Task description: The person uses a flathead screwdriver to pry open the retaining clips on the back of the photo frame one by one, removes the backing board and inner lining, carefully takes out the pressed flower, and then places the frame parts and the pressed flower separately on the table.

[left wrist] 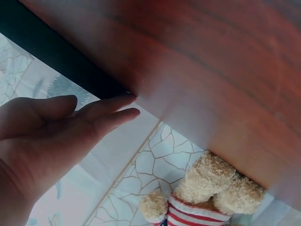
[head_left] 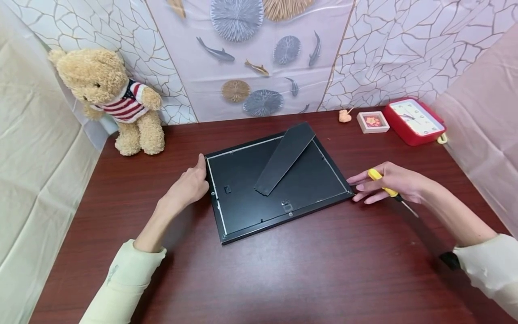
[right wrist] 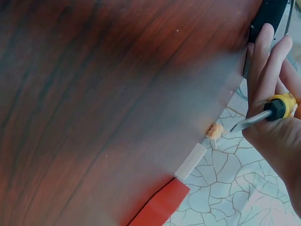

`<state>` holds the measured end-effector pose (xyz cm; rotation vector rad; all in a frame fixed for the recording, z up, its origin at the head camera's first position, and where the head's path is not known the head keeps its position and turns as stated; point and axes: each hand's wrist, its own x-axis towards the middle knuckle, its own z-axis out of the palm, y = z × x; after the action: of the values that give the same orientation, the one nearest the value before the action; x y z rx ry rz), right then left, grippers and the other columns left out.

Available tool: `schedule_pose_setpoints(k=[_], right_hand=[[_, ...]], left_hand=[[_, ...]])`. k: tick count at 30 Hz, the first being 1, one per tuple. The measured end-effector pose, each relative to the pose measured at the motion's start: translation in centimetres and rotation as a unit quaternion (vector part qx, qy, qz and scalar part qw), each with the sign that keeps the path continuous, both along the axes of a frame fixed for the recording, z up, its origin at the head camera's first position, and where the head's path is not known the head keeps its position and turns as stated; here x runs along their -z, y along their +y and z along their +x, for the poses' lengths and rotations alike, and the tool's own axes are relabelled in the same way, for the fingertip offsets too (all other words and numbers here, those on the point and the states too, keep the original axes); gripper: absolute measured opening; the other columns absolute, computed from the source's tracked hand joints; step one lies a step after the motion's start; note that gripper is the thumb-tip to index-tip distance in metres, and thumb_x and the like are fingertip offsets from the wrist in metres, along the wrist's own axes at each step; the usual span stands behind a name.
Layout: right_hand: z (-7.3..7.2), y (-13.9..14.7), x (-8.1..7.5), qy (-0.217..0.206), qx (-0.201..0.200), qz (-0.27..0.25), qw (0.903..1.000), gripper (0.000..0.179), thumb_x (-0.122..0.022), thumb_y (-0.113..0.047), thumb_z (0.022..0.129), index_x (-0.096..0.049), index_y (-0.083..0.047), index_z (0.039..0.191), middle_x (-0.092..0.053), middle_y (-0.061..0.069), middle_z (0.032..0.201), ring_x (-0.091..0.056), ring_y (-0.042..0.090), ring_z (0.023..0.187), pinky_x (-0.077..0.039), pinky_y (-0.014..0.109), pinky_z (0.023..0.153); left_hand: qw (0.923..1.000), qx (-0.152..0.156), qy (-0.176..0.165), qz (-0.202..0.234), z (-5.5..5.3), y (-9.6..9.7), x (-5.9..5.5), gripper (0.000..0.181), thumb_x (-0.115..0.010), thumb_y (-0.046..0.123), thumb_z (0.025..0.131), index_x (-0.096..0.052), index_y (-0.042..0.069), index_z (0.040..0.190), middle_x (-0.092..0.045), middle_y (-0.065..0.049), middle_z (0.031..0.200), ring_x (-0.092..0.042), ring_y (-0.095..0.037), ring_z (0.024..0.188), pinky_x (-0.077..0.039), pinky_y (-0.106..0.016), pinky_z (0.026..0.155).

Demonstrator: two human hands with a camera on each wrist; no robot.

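Note:
A black picture frame [head_left: 243, 189] lies face down on the table, slightly turned, its back panel and slanting stand leg [head_left: 285, 157] uppermost. At its left edge is my left hand [head_left: 188, 184], an extended finger touching near the upper left corner. The left wrist view shows that hand [left wrist: 61, 136] with fairly straight fingers against the dark edge. My right hand [head_left: 392, 182] holds a screwdriver [head_left: 380, 180] with a yellow and black handle, its metal shaft pointing back toward the wrist. Fingertips of the same hand touch the frame's right corner.
At the back left sits a teddy bear [head_left: 133, 103] in a striped sweater. Along the back right stand a small orange item [head_left: 345, 116], a small square pink-white box [head_left: 373, 122] and a red clock [head_left: 417, 120]. Cloth walls [head_left: 259, 58] close off the table [head_left: 291, 274] behind and at the sides.

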<state>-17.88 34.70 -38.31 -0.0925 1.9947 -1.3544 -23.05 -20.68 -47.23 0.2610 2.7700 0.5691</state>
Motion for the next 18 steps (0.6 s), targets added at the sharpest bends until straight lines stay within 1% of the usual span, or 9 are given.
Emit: schedule_pose_setpoints(k=[1, 3, 5, 8, 13, 16, 18], right_hand=[[0.2, 0.1, -0.1, 0.003, -0.009, 0.004, 0.9999, 0.054, -0.065, -0.006, 0.109, -0.049, 0.016, 0.155, -0.080, 0.014, 0.128, -0.083, 0.028, 0.104, -0.067, 0.038, 0.090], [0.5, 0.2, -0.3, 0.009, -0.025, 0.011, 0.9996, 0.053, -0.065, -0.006, 0.108, -0.050, 0.016, 0.154, -0.081, 0.016, 0.125, -0.083, 0.027, 0.104, -0.067, 0.038, 0.089], [0.9, 0.4, -0.4, 0.014, -0.042, 0.014, 0.9989, 0.052, -0.064, -0.005, 0.109, -0.050, 0.017, 0.153, -0.081, 0.016, 0.123, -0.083, 0.026, 0.104, -0.068, 0.038, 0.088], [1.4, 0.6, -0.5, 0.014, -0.059, 0.011, 0.9981, 0.051, -0.064, -0.005, 0.109, -0.051, 0.017, 0.152, -0.081, 0.014, 0.123, -0.082, 0.026, 0.104, -0.068, 0.039, 0.087], [1.9, 0.8, -0.5, 0.007, -0.080, 0.001, 0.9967, 0.049, -0.064, -0.005, 0.109, -0.052, 0.018, 0.151, -0.081, 0.013, 0.123, -0.082, 0.023, 0.107, -0.068, 0.039, 0.086], [2.0, 0.9, -0.4, 0.003, -0.084, -0.003, 0.9965, 0.049, -0.063, -0.004, 0.109, -0.051, 0.018, 0.151, -0.081, 0.013, 0.125, -0.081, 0.022, 0.109, -0.068, 0.040, 0.087], [2.0, 0.9, -0.5, 0.006, -0.081, -0.003, 0.9967, 0.048, -0.062, -0.004, 0.110, -0.052, 0.018, 0.151, -0.080, 0.010, 0.128, -0.081, 0.023, 0.109, -0.068, 0.040, 0.087]], left_hand=[[1.0000, 0.006, -0.004, 0.005, -0.1, -0.1, 0.1, 0.089, -0.046, 0.007, 0.100, 0.003, -0.005, 0.173, -0.037, -0.031, 0.172, -0.054, -0.044, 0.149, -0.044, -0.062, 0.123], [0.9996, 0.016, -0.012, 0.020, -0.3, -0.2, 0.2, 0.089, -0.047, 0.006, 0.101, 0.003, -0.003, 0.174, -0.029, -0.027, 0.177, -0.046, -0.040, 0.156, -0.041, -0.059, 0.126], [0.9989, 0.028, -0.018, 0.034, -0.7, -0.3, 0.4, 0.088, -0.046, 0.005, 0.102, 0.003, -0.002, 0.174, -0.017, -0.023, 0.182, -0.034, -0.036, 0.164, -0.034, -0.056, 0.131], [0.9975, 0.045, -0.017, 0.052, -1.2, -0.3, 0.6, 0.087, -0.046, 0.004, 0.102, 0.002, -0.001, 0.175, -0.007, -0.020, 0.184, -0.023, -0.031, 0.168, -0.026, -0.053, 0.135], [0.9970, 0.063, -0.003, 0.045, -1.9, -0.1, 0.5, 0.086, -0.044, 0.001, 0.101, 0.001, -0.002, 0.174, -0.005, -0.021, 0.184, -0.015, -0.031, 0.170, -0.020, -0.051, 0.137], [0.9969, 0.068, -0.001, 0.039, -2.3, 0.1, 0.5, 0.085, -0.043, 0.001, 0.101, -0.001, -0.003, 0.174, -0.005, -0.022, 0.184, -0.014, -0.032, 0.171, -0.018, -0.051, 0.138], [0.9968, 0.070, -0.005, 0.038, -2.5, 0.1, 0.6, 0.084, -0.042, 0.002, 0.102, 0.000, -0.002, 0.174, -0.004, -0.021, 0.184, -0.013, -0.032, 0.171, -0.017, -0.051, 0.138]])
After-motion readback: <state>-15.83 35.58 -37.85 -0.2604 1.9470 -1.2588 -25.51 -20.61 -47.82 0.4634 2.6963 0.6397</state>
